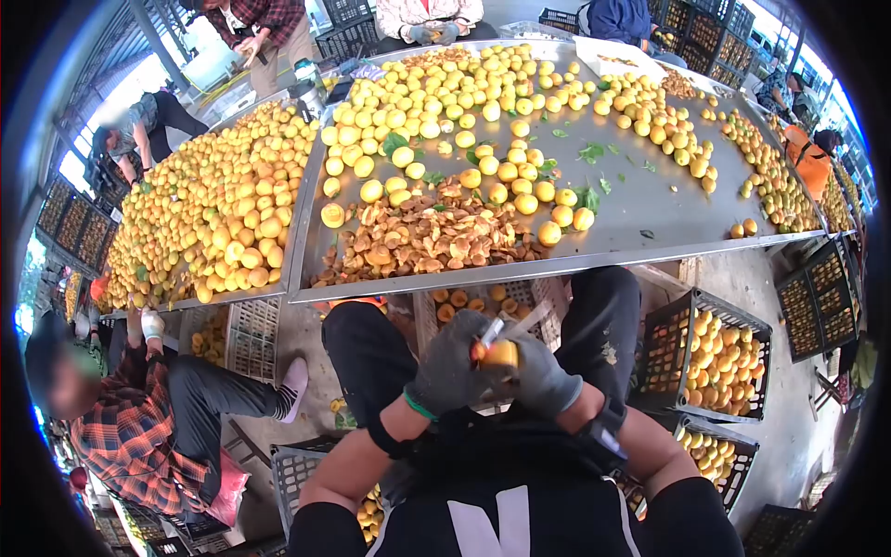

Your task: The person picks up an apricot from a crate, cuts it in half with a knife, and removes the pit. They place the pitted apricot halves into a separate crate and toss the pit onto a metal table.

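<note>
My left hand, in a dark grey glove, is closed around a small tool with red and silver parts; its kind is mostly hidden by the fingers. Beside it, my right hand, gloved the same way, grips a yellow-orange apricot. The two hands meet at the fruit, above my lap. A pale, narrow strip slants up to the right just above the right hand. Beneath and beyond them, a light crate with cut fruit sits between my knees.
A metal table stands before me, bearing whole apricots and a heap of brownish cut pieces. Black crates of fruit stand at right. Someone in a plaid shirt sits at left; other people work around the tables.
</note>
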Demonstrator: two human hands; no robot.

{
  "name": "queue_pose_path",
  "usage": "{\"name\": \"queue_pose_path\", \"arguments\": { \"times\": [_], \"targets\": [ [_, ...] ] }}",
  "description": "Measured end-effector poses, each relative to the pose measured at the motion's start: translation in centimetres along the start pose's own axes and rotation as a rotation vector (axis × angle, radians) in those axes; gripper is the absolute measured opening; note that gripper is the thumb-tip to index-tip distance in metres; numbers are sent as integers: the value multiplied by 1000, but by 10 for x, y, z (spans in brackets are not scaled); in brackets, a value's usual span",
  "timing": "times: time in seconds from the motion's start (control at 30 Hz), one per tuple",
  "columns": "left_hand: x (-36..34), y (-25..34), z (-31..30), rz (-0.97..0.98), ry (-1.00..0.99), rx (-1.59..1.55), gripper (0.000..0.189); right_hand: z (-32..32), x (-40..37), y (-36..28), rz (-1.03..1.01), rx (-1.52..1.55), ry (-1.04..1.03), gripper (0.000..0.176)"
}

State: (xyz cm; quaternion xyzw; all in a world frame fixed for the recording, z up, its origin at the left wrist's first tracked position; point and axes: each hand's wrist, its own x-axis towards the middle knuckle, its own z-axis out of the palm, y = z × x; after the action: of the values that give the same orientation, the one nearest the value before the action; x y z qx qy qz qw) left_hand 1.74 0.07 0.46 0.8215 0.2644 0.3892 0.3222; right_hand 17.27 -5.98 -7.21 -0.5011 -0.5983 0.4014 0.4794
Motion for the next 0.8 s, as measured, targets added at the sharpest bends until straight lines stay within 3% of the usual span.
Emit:
{"name": "queue_pose_path", "arguments": {
  "times": [0.03, 0.07, 0.1, 0.17, 0.2, 0.23, 0.3, 0.33, 0.47, 0.57, 0.6, 0.63, 0.7, 0.73, 0.8],
  "targets": [
    [3, 2, -8, 131, -94, 96, 51, -2, 4, -18, -140, -88, -92, 61],
    [-4, -3, -14, 215, -171, 263, 63, -8, -2, -41, -133, -35, -128, 52],
    [-5, -4, -17, 212, -175, 262, 63, -8, -2, -40, -129, -32, -128, 52],
    [1, -6, -21, 450, -292, 221, 54, -10, -2, -38, -246, 109, -237, 51],
    [8, 3, -24, 560, -300, 250, 49, -14, 6, -68, -506, -29, -223, 53],
    [9, 4, -23, 565, -300, 252, 49, -9, 4, -67, -510, -32, -220, 53],
    [4, 7, -20, 603, -239, 231, 43, 1, -6, -66, -136, 52, -8, 48],
    [2, 11, -18, 511, -231, 213, 41, -5, 0, -75, -330, -144, 38, 44],
    [-2, 5, 1, 471, -97, 235, 38, 14, -2, -56, -250, -179, 271, 48],
    [-3, 0, 25, 350, 51, 151, 36, 24, -1, -18, 46, 348, 423, 30],
    [-4, -2, 34, 163, 110, 81, 33, 26, 3, -1, -12, -245, 441, 25],
    [-4, -4, 42, -25, 166, 8, 30, 25, 5, 4, -12, -250, 441, 25],
    [3, -9, 54, -91, 226, 24, 21, 21, 14, 7, -70, -405, 691, 29],
    [4, -12, 57, -174, 240, 23, 18, 24, 20, 4, -198, -560, 840, 23],
    [9, -11, 62, -393, 306, -27, 19, 19, 24, 3, -170, -569, 800, 24]
  ]
}}
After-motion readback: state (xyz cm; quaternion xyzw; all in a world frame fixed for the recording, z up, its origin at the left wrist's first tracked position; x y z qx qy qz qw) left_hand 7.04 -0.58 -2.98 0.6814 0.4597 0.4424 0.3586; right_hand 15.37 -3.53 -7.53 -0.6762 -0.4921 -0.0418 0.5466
